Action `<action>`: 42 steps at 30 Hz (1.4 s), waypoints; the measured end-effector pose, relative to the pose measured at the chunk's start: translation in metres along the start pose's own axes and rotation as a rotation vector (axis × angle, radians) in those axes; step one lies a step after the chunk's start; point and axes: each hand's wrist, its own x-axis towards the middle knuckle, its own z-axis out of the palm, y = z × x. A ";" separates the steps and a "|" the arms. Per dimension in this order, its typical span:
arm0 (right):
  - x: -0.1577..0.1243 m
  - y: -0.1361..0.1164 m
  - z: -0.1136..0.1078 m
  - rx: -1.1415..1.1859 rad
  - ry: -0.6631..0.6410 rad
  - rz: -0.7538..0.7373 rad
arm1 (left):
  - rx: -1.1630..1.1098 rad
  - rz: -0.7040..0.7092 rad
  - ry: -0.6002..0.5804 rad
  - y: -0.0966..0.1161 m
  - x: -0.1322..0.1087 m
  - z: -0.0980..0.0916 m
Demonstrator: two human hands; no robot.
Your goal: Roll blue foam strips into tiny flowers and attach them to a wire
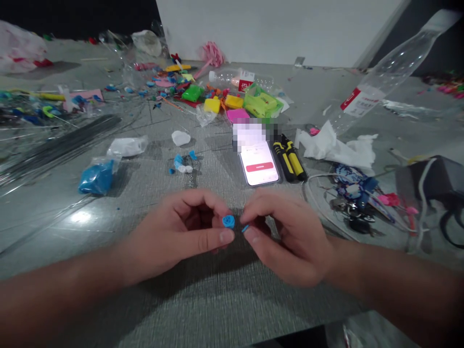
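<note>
My left hand (181, 232) pinches a small blue clay rose (228, 221) between thumb and fingertips, just above the grey table (203, 299). My right hand (286, 237) is closed beside it, pinching a tiny blue clay strip (245, 228) that nearly touches the rose. Both hands meet near the table's front middle. A phone (259, 162) with a lit screen lies just beyond them.
Two yellow-black markers (290, 157) lie right of the phone, with crumpled tissue (337, 147) and a tilted clear plastic bottle (384, 77). Blue clay in a bag (96, 178) sits at left, blue and white scraps (183, 164) ahead, coloured clay blocks (232, 104) farther back, wires (61, 145) at left.
</note>
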 end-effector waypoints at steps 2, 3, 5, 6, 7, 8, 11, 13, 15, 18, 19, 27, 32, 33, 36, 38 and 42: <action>-0.001 -0.001 0.000 0.010 -0.013 0.018 | 0.005 0.013 0.004 -0.001 0.000 0.000; -0.001 -0.001 0.000 0.013 -0.013 0.023 | 0.003 0.018 0.004 -0.001 0.000 0.000; -0.002 -0.002 0.000 0.022 -0.017 0.042 | -0.012 0.017 -0.001 -0.003 -0.001 0.000; -0.002 -0.003 0.000 0.028 -0.024 0.055 | -0.023 0.008 -0.011 -0.004 -0.002 -0.001; -0.003 -0.004 0.000 0.033 -0.033 0.069 | -0.038 0.000 -0.025 -0.004 -0.003 -0.001; -0.003 -0.005 0.000 0.036 -0.041 0.078 | -0.054 -0.012 -0.039 -0.005 -0.004 -0.001; -0.004 -0.007 0.000 0.017 -0.048 0.059 | -0.097 -0.037 -0.066 -0.006 -0.006 -0.001; -0.005 -0.007 0.001 -0.004 -0.040 0.034 | -0.114 -0.038 -0.075 -0.006 -0.006 -0.001; -0.005 -0.006 0.003 -0.010 -0.039 0.010 | -0.122 -0.042 -0.086 -0.007 -0.006 -0.001; -0.004 -0.004 0.004 0.002 -0.047 0.002 | -0.125 -0.059 -0.099 -0.008 -0.005 -0.001; -0.004 -0.004 0.004 0.007 -0.055 0.011 | -0.129 -0.063 -0.101 -0.008 -0.005 -0.001; -0.003 -0.002 0.003 0.038 -0.074 0.012 | -0.160 -0.060 -0.145 -0.007 -0.005 0.000; -0.004 -0.003 0.003 0.033 -0.082 0.019 | -0.083 -0.047 -0.125 -0.007 -0.006 0.000; -0.004 -0.003 0.003 0.027 -0.081 0.022 | -0.052 -0.033 -0.118 -0.006 -0.006 0.000; -0.005 -0.003 0.004 0.011 -0.085 0.047 | 0.071 0.045 -0.071 -0.005 -0.006 0.000; -0.005 -0.002 0.004 0.020 -0.099 0.058 | 0.155 0.099 -0.053 -0.003 -0.005 0.001; -0.006 0.000 0.005 0.065 -0.125 0.016 | 0.216 0.118 -0.067 -0.002 -0.005 0.002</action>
